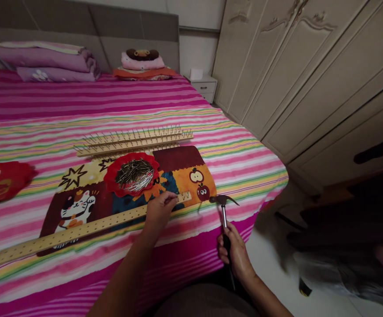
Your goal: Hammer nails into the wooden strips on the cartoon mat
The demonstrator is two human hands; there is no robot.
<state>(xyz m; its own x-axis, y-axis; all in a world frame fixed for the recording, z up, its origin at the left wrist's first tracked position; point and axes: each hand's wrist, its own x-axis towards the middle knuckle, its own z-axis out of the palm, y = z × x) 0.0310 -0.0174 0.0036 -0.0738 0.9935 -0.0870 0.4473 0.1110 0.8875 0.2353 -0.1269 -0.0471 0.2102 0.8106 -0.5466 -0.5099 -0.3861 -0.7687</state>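
My right hand [235,248] is wrapped round the dark handle of a claw hammer [223,207], its head up beside the right end of a wooden strip. That long pale strip [112,220] has rows of small holes and lies across a patterned mat. Over the strip, close to its right end, my left hand [161,210] is closed in a pinch on what looks like a thin nail, mostly hidden by the fingers. A few nails [186,195] stand in the strip just right of those fingertips. Behind the left hand, a red scalloped bowl [109,177] holds a heap of loose nails [135,175].
Several wooden strips [135,143] studded with upright nails lie behind the bowl. Another red dish [6,176] is at the left. The mat [178,156] rests on a striped bedspread [244,154]; the bed's edge curves at right, near a wardrobe [297,75].
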